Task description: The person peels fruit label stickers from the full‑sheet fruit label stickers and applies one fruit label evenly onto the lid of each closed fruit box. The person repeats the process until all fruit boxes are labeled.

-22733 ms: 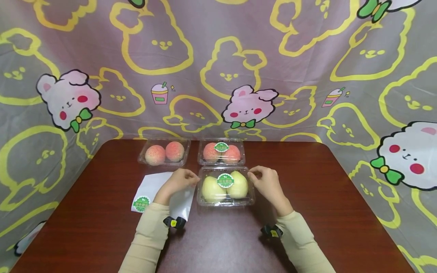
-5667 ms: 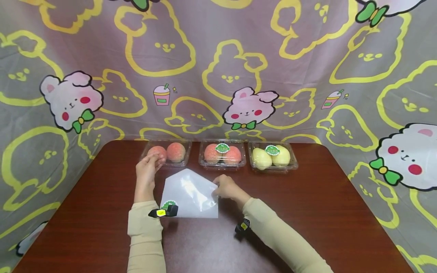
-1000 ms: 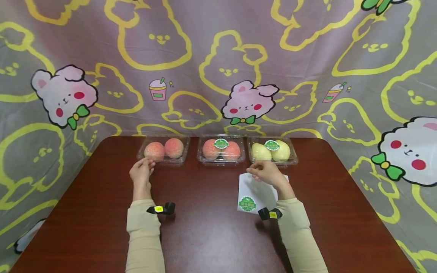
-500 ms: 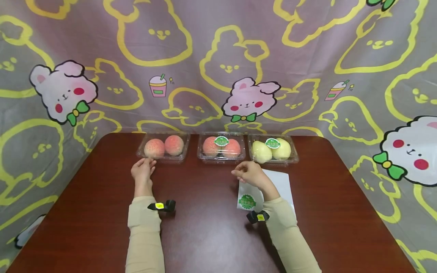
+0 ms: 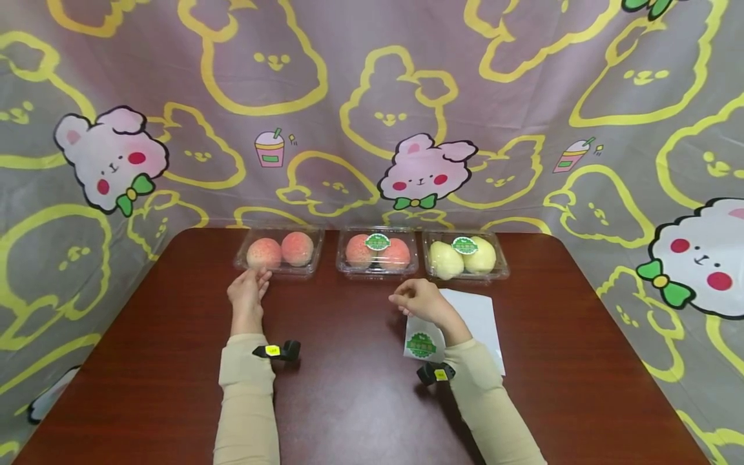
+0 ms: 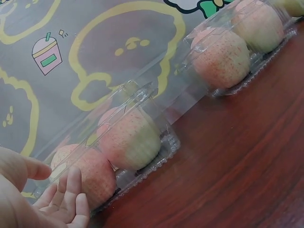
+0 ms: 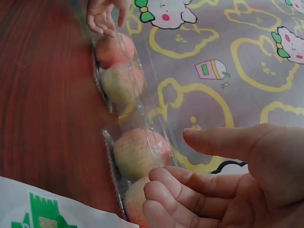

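Note:
My left hand (image 5: pixel 247 294) is at the front edge of the left clear plastic box (image 5: pixel 317 253), its fingers loosely bent. In the left wrist view that hand (image 6: pixel 47 197) has nothing in it, and its fingers overlap the nearer peach (image 6: pixel 92 178). The lid of this box shows no round label. My right hand (image 5: pixel 423 300) hovers over the left part of a white label sheet (image 5: pixel 473 316), which carries one green-and-white sticker (image 5: pixel 421 345). In the right wrist view the thumb and fingers of that hand (image 7: pixel 228 190) are apart, with nothing between them.
The middle box (image 5: pixel 378 272) holds two peaches under a round green label (image 5: pixel 378 241). On the right, another box (image 5: pixel 503 270) holds two pears under a similar label (image 5: pixel 465 245). All three boxes line the back of the brown table (image 5: pixel 349 361), before a patterned curtain (image 5: pixel 325 135).
The pear box has moved from front centre to the back right. The sheet went from the left via the centre to the right. Lately my right hand shifted left over it; my left stayed near its box.

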`<state>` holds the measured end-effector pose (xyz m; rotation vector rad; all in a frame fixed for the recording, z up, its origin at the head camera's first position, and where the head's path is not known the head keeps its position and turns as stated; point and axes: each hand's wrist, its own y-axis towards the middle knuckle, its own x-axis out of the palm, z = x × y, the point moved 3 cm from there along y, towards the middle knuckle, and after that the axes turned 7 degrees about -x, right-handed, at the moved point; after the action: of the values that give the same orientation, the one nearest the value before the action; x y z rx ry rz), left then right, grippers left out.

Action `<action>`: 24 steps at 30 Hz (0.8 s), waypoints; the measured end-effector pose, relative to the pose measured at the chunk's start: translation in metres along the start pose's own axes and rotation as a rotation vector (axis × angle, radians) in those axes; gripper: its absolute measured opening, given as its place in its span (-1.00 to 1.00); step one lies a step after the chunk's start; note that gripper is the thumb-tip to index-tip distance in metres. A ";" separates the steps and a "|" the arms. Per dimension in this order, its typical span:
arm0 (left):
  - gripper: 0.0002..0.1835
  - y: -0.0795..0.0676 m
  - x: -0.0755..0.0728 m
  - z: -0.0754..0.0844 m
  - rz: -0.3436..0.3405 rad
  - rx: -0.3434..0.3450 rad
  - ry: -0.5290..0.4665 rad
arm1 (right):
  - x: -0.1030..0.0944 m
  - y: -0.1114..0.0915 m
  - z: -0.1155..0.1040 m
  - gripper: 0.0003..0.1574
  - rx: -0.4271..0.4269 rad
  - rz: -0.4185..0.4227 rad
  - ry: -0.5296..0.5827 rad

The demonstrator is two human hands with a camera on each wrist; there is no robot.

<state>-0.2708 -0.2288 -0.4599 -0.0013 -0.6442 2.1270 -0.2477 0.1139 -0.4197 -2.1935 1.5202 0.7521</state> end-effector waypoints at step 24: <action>-0.70 -0.003 -0.027 0.013 -0.111 -0.056 0.326 | 0.062 0.008 -0.021 -0.78 -0.153 -0.091 -0.004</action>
<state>-0.2551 -0.2539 -0.4538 -0.3286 -0.4969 1.9438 -0.2337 0.0527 -0.4410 -2.3522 1.3911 0.8685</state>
